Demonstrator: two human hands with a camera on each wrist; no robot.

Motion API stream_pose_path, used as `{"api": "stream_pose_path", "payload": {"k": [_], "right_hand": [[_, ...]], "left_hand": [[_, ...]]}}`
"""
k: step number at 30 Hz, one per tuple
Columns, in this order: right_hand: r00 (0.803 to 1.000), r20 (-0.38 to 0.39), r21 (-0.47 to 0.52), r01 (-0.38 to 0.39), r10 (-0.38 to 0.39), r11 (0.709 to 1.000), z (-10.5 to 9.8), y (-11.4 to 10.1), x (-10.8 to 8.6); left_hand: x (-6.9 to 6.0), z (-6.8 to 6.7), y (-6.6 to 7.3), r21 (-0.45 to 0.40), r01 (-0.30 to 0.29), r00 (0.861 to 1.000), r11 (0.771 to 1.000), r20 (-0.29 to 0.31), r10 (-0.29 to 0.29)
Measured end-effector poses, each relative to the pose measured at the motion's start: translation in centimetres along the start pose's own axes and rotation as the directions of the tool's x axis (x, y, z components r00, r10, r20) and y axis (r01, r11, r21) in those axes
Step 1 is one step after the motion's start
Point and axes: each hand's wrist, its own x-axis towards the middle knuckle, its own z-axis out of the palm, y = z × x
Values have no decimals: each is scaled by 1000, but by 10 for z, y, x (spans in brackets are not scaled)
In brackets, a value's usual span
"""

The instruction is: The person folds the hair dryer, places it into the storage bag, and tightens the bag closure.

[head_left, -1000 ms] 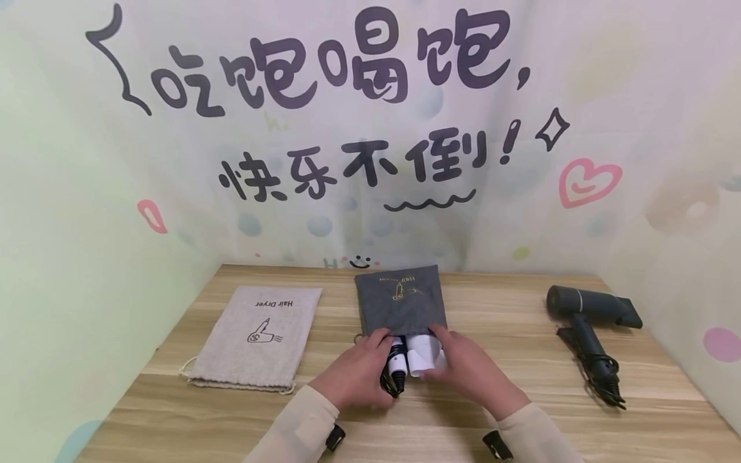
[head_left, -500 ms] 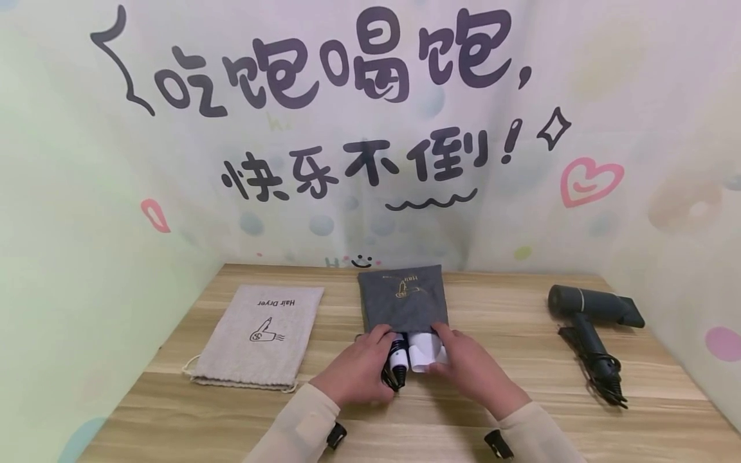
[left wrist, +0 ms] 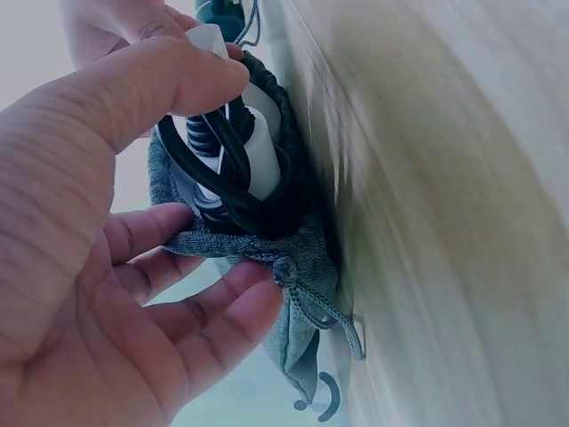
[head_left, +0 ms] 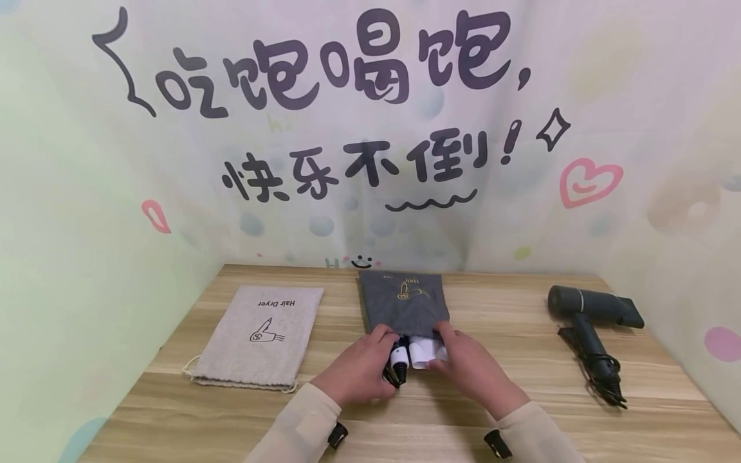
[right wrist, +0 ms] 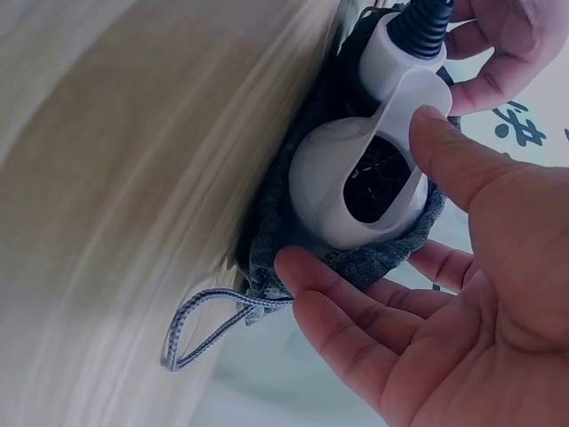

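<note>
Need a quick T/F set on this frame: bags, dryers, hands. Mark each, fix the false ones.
1. The white hair dryer is partly inside the gray bag. True.
2. The beige bag lies to the right of the gray bag. False: the beige bag lies to its left, from the person's side.
3. The left hand and right hand are both at the gray bag's mouth. True.
4. The white dryer's cord is white. False: the cord is black.
5. The black hair dryer lies on the table, outside both bags. True.
</note>
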Motion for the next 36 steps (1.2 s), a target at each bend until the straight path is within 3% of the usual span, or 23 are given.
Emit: {"api": "stream_pose_path", "payload": {"k": [14,27,36], "right_hand": [[998,46,31,35,-37,999,-3,5,-2],[995,-12,1,102,-102,995,-1,9,-4],[996,-18,3,83,-83,997,-1,6,-4]], "left_hand": [[-1,5,0,18,28,1000,999,11,-29],[-1,7,1,12,21,1000,1000,-14,-21],[-3,7,-1,3,16,999,1000,-34,-16]]}}
